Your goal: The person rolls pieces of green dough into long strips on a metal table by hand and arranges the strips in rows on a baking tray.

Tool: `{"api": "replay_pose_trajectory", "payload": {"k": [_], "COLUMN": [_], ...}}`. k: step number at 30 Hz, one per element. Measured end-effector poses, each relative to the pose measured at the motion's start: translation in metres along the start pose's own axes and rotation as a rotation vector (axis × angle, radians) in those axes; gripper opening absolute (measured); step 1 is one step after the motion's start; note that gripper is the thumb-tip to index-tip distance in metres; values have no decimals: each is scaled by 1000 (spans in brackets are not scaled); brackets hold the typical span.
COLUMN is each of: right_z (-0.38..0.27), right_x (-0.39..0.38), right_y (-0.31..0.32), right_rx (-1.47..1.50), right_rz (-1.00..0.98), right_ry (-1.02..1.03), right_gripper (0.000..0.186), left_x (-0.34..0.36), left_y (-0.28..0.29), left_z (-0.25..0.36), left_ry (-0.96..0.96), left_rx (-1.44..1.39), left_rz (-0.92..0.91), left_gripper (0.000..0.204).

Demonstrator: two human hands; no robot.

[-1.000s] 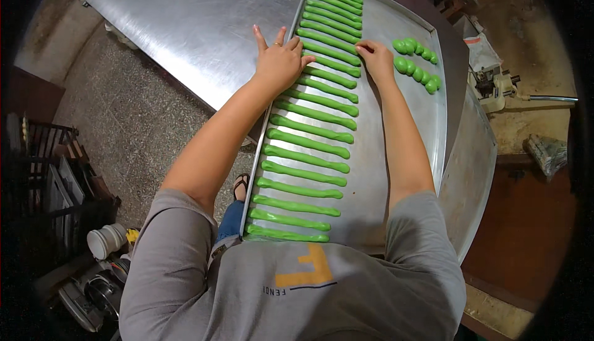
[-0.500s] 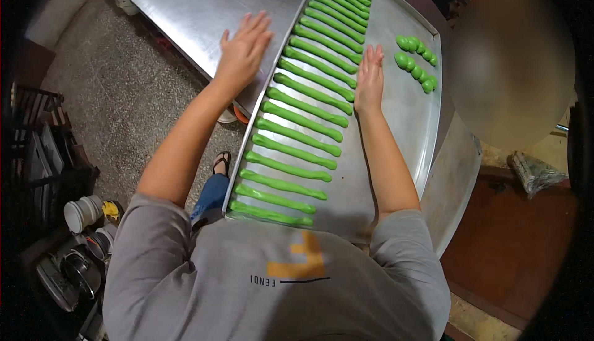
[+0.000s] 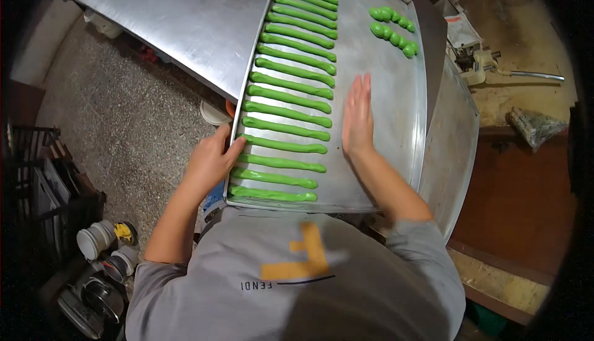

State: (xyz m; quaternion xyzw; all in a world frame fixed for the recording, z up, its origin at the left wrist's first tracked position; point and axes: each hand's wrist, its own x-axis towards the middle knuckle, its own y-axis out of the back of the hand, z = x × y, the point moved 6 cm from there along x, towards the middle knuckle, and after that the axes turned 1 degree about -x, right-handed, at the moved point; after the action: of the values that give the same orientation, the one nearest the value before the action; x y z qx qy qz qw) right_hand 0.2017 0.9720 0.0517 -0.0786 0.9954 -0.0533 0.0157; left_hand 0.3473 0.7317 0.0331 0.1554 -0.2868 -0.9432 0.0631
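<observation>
A long row of glossy green dough ropes [image 3: 288,129] lies crosswise along the left part of a large metal baking tray [image 3: 383,124]. My left hand [image 3: 209,163] is at the tray's near left rim, its thumb over the edge by the end of one rope and its other fingers outside the rim. My right hand [image 3: 359,118] is held out straight over the tray, just right of the rope ends, holding nothing. Whether its lower edge touches the metal I cannot tell. Two knobbly green dough strands [image 3: 394,39] lie at the far right of the tray.
A steel table [image 3: 167,19] extends at the far left. Another metal tray [image 3: 455,149] sits right of the large one. Beyond it are a clamp-like device with a metal handle [image 3: 535,75] and a plastic-wrapped bundle [image 3: 535,127]. White tubs [image 3: 96,240] stand at the lower left.
My left hand has come down from beyond the tray's left side to its near left rim. My right hand has shifted toward me. The blurred patch at the right is gone.
</observation>
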Motion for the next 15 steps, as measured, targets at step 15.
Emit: {"api": "replay_pose_trajectory", "payload": {"k": [15], "right_z": [-26], "right_x": [-157], "right_y": [40], "right_rx": [-670], "right_rz": [-285], "right_ry": [105], "right_gripper": [64], "left_x": [34], "left_y": [24], "left_z": [7], "left_ry": [-216], "left_rx": [0], "left_rz": [126], "left_gripper": [24]}}
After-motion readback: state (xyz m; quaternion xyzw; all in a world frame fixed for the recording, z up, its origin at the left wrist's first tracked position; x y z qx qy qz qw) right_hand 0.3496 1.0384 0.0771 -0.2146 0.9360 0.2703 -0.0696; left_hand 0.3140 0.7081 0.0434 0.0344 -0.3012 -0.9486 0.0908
